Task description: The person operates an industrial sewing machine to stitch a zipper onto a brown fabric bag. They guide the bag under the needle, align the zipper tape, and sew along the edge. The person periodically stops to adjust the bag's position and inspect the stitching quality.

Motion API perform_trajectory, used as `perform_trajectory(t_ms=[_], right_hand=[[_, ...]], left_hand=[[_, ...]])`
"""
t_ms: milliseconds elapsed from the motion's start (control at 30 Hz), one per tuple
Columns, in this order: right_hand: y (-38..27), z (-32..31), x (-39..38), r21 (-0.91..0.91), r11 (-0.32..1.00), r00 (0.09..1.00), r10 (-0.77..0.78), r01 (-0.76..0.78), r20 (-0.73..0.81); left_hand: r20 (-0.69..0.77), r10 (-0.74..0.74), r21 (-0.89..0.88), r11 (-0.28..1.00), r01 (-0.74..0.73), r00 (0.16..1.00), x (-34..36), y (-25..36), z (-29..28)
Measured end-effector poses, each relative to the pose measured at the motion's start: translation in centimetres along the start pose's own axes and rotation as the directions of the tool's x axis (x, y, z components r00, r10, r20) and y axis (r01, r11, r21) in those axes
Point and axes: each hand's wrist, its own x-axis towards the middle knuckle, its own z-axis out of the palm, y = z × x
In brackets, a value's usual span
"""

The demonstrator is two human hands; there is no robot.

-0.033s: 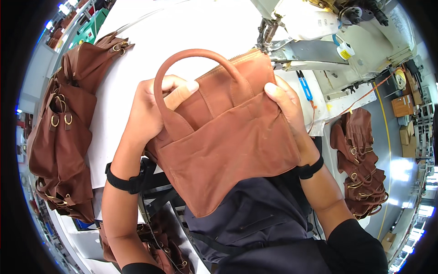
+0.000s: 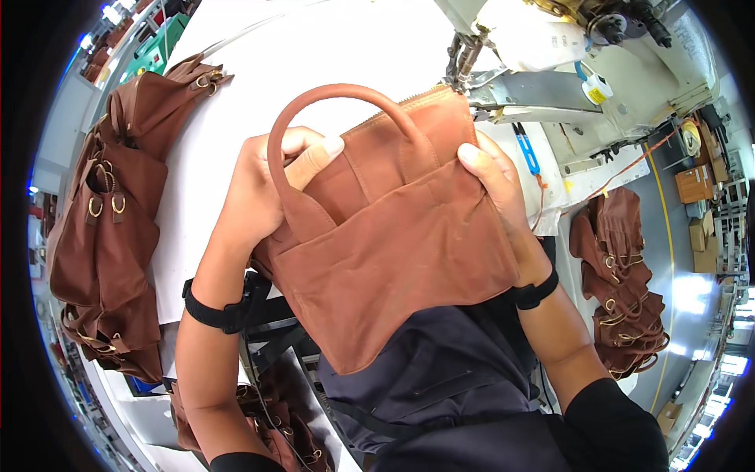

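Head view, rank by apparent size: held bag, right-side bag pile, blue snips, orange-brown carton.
1. Held bag
2. Right-side bag pile
3. Blue snips, orange-brown carton: unsure; snips longer, carton broader

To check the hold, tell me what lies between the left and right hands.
In the head view, the brown bag piece lies between the left hand and the right hand, with part of its looped handle there too.

1. One brown bag [image 2: 401,259], with one full arched handle [image 2: 338,91] showing.
2. Two hands on that bag: left hand [image 2: 263,177], right hand [image 2: 499,189].
3. Two black wristbands [image 2: 216,315], one either side of the bag.
4. One blue tool [image 2: 527,149], right of the bag.
5. Two larger brown piles, left pile [image 2: 106,259] and right pile [image 2: 621,283] of the bag; pieces overlap too much to count.
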Motion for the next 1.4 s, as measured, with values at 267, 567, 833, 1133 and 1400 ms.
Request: perform_trajectory(t_ms=[267,567,833,1133,1400], right_hand=[[0.5,-0.4,0.1,-0.043,0.998,0.999,-0.046,0.047,0.017],[0.0,-0.2,0.0,-0.013,1.000,0.999,0.003,-0.002,0.032],[-3.5,-0.3,-1.2,-0.574,0.818,0.999,-0.054,0.040,-0.007],[-7.3,5.9,-6.6,-0.869,0.391,0.946,-0.238,0.302,0.221],[-1.7,10.9,-1.8,-0.550,0.815,0.956,0.277,-0.183,0.094]], left_hand=[[0.056,0.056,-0.003,0.998,-0.056,0.997,-0.4,-1.0,-0.9],[0.089,-0.090,-0.132,0.986,0.101,0.992,-1.7,0.6,-3.2],[0.084,-0.130,-0.099,0.985,0.138,0.988,-3.0,1.4,-3.7],[0.170,-0.272,-0.112,0.949,0.293,0.947,-3.1,-0.5,-6.8],[0.401,-0.251,-0.102,0.944,0.315,0.881,0.8,0.9,-6.8]])
